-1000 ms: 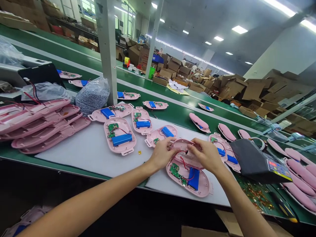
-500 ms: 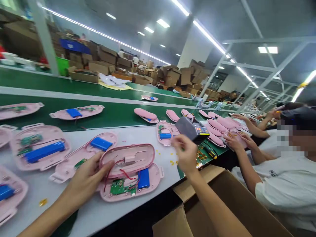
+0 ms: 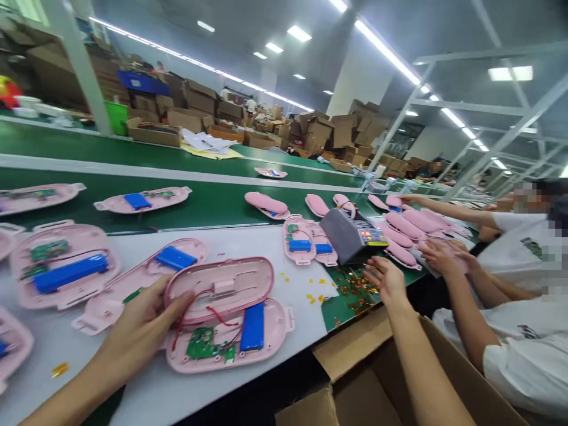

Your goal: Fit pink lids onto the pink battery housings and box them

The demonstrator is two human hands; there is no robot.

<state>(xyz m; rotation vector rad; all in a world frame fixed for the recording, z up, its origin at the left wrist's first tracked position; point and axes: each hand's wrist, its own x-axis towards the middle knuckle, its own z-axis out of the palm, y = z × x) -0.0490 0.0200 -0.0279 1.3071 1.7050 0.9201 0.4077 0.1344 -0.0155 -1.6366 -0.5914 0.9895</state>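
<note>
At lower left of the frame, I see the left hand (image 3: 148,322) pinching the pink lid (image 3: 222,274) by its left end. The lid sits low centre, a smooth plastic oval, hollow side facing me, long axis running left to right, right end slightly higher. Below it lies the matching base (image 3: 276,331) with a glossy blue battery (image 3: 252,328). Right of centre, the right hand (image 3: 389,281) is open, fingers parted, beside shiny coppery scraps (image 3: 355,287).

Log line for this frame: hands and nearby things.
left hand: holds upper pink shell | right hand: open, near amber scraps | nearby: lower pink shell with blue block, green board
</note>
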